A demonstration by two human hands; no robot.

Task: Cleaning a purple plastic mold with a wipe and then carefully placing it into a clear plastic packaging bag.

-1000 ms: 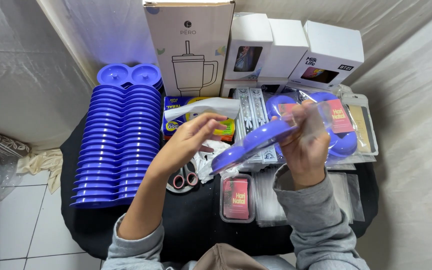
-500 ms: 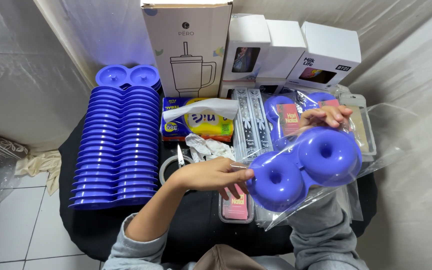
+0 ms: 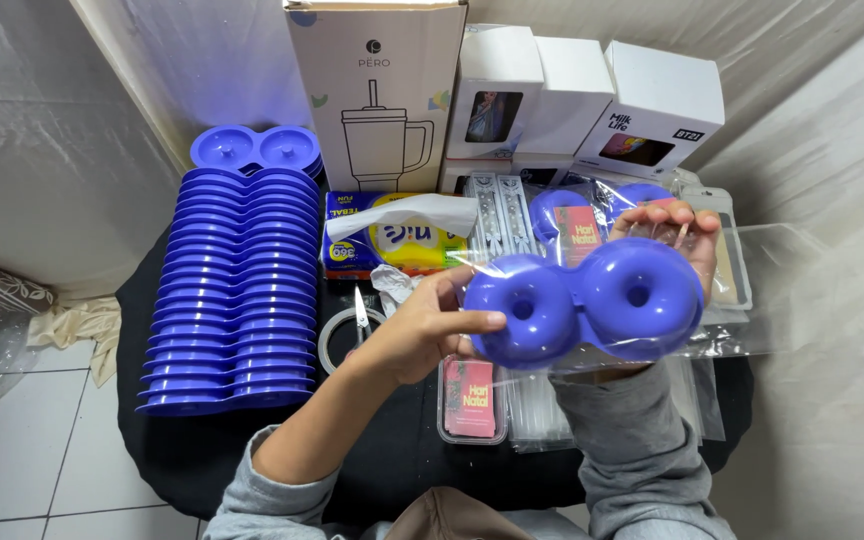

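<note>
Above the black table (image 3: pixel 182 450) we grip the bagged purple double-ring tray (image 3: pixel 582 305) (clear bag): left hand (image 3: pixel 422 330) pinching, right hand (image 3: pixel 677 235) clasping.

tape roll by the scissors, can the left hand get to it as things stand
Probably yes, once it lets go: the left hand is on the bagged blue double-ring piece, and the tape roll lies right beside it on the black table, with nothing covering it.

blue tray stack (image 3: pixel 237 290) left | tissue pack (image 3: pixel 397 240) centre | white boxes (image 3: pixel 582 100) behind | scissors (image 3: pixel 360 312)
</note>
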